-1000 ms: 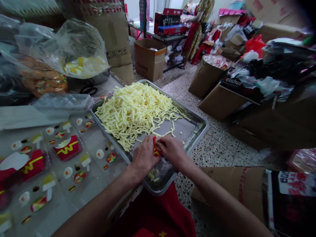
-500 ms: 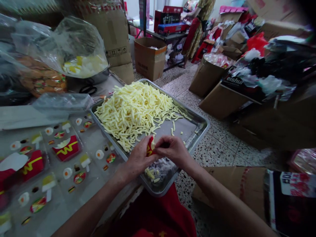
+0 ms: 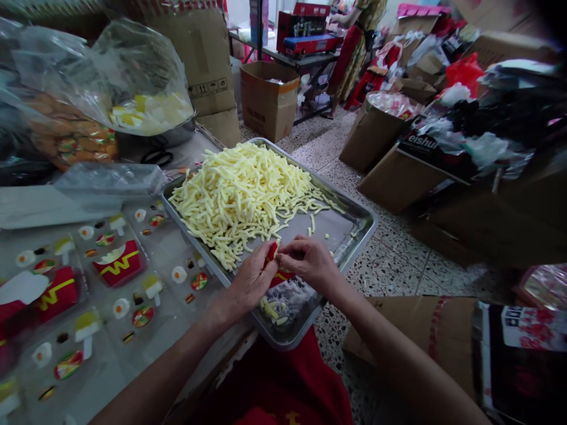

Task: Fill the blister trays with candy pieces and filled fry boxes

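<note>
My left hand grips a small red fries box with yellow marking, low over the near end of a metal tray. My right hand has its fingers pinched at the top of this box; what lies between them is hidden. A large heap of pale yellow sticks like toy fries fills the far left of the tray. A few short bits and some whitish crumbs lie near my hands. On the table to the left, a finished-looking red fries box rests in a clear plastic sheet.
Plastic sheets with tiny egg, burger and popsicle pieces cover the table. A bowl with clear bags and black scissors stand behind. Cardboard boxes and bagged goods crowd the floor. A person stands by a red machine at the back.
My right fingers have shifted slightly at the box's top, and the box has turned so more of its red lower side shows. The pale piece at its opening is now mostly hidden.
</note>
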Demonstrator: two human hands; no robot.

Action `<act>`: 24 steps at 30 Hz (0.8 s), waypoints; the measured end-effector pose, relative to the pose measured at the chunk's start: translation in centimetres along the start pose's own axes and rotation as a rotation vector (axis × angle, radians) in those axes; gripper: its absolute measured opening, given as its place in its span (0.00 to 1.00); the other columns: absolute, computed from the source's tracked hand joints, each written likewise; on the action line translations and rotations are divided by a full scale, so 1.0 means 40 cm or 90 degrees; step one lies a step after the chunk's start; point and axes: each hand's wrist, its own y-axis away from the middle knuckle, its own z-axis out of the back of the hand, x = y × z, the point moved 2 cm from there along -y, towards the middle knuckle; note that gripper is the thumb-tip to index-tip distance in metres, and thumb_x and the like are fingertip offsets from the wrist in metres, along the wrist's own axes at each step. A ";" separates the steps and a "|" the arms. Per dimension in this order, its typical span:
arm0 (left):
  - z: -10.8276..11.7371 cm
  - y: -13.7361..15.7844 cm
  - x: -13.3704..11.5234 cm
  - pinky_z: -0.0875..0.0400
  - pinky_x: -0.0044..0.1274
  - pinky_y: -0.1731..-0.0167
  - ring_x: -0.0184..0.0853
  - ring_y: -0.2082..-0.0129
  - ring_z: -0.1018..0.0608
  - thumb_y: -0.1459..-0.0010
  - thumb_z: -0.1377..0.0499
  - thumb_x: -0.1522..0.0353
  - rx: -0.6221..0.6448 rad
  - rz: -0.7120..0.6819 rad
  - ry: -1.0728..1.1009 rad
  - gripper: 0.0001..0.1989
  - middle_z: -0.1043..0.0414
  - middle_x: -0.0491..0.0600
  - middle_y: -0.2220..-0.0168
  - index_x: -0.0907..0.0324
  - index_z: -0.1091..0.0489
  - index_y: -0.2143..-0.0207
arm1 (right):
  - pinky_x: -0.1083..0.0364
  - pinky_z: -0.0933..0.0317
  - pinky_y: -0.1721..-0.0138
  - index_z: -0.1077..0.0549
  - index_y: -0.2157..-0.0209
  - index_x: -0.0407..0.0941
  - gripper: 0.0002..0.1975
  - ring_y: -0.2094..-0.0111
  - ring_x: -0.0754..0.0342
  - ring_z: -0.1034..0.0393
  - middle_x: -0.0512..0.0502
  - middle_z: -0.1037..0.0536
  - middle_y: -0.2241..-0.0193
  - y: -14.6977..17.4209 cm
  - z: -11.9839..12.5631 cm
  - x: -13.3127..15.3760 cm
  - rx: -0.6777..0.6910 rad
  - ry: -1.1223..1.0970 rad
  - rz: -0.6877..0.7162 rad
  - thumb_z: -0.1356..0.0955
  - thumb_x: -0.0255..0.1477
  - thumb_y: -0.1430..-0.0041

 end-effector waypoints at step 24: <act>-0.002 -0.005 -0.036 0.29 0.27 0.56 0.37 0.60 0.21 0.39 0.45 0.66 -0.134 -0.002 -0.042 0.10 0.22 0.48 0.61 0.58 0.28 0.57 | 0.58 0.42 0.74 0.21 0.76 0.43 0.14 0.78 0.58 0.36 0.51 0.25 0.80 -0.010 -0.025 -0.029 -0.010 -0.394 -0.248 0.22 0.38 0.59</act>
